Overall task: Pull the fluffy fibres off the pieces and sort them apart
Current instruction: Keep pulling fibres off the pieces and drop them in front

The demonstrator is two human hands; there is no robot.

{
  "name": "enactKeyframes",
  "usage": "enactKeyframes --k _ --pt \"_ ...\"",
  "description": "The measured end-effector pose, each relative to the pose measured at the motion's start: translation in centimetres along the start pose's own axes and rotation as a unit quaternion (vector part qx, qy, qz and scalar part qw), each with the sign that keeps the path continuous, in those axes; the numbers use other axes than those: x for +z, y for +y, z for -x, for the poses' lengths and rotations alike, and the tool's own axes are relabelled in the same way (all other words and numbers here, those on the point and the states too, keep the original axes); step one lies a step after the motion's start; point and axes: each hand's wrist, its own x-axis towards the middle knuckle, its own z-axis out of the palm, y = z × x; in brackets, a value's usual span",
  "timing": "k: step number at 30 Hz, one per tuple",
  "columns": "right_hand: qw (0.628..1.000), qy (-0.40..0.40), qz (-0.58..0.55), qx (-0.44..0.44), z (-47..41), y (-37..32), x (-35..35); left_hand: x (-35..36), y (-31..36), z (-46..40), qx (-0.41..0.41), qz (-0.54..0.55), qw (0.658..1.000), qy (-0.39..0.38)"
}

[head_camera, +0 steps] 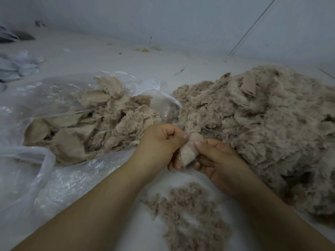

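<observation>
Both hands meet at the centre around one small beige fabric piece (188, 151). My left hand (161, 144) grips its left side with the thumb on top. My right hand (215, 158) pinches its right side, thumb pressed on the face. A big heap of fluffy beige pieces (268, 131) rises on the right, just behind my right hand. On the left, a pile of flatter beige pieces (90, 124) lies on a clear plastic bag (36, 178). Loose pulled fibres (190, 211) lie scattered on the white surface below my hands.
The white surface (126, 58) runs back to a pale wall (181, 20). Crumpled white cloth or plastic (16, 66) sits at the far left edge. Small yellowish scraps (145, 50) lie by the wall.
</observation>
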Motion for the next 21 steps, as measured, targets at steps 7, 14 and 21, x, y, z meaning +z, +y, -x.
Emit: enactKeyframes --k 7,14,21 --pt "1.000 0.003 -0.012 0.003 0.1 0.2 0.2 0.1 0.2 0.0 0.012 -0.005 0.997 0.070" --pt "0.999 0.002 -0.052 -0.009 -0.1 0.2 0.2 -0.9 0.3 -0.2 0.016 0.014 0.992 0.125" --pt "0.998 -0.011 -0.051 -0.017 0.0 0.0 0.4 -0.9 0.8 0.1 -0.027 -0.054 0.998 0.036"
